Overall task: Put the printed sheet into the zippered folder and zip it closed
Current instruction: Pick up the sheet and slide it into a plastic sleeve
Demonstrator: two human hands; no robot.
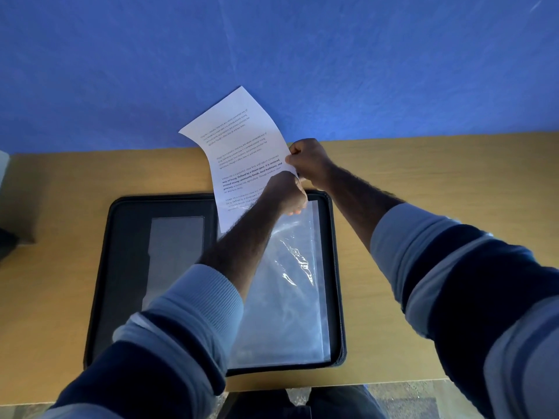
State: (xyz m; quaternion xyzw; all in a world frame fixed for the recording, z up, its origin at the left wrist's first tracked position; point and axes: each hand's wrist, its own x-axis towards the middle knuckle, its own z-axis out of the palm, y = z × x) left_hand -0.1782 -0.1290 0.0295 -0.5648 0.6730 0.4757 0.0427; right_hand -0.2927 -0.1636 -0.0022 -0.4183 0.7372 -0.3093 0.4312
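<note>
A black zippered folder [127, 267] lies open flat on the wooden table, with clear plastic sleeves [287, 297] on its right half. The printed sheet [242, 152], white with several paragraphs of text, is held upright above the folder's top edge, its lower end at the sleeve's top opening. My right hand [308, 161] pinches the sheet's right edge. My left hand [284, 193] is closed at the sheet's lower right, by the top of the sleeve; whether it grips the sheet, the sleeve or both is hidden.
The wooden table [423, 176] stands against a blue wall [272, 55]. A dark object [6, 240] sits at the table's left edge. The folder's left half carries a grey pocket [175, 252]. The table's front edge runs just below the folder.
</note>
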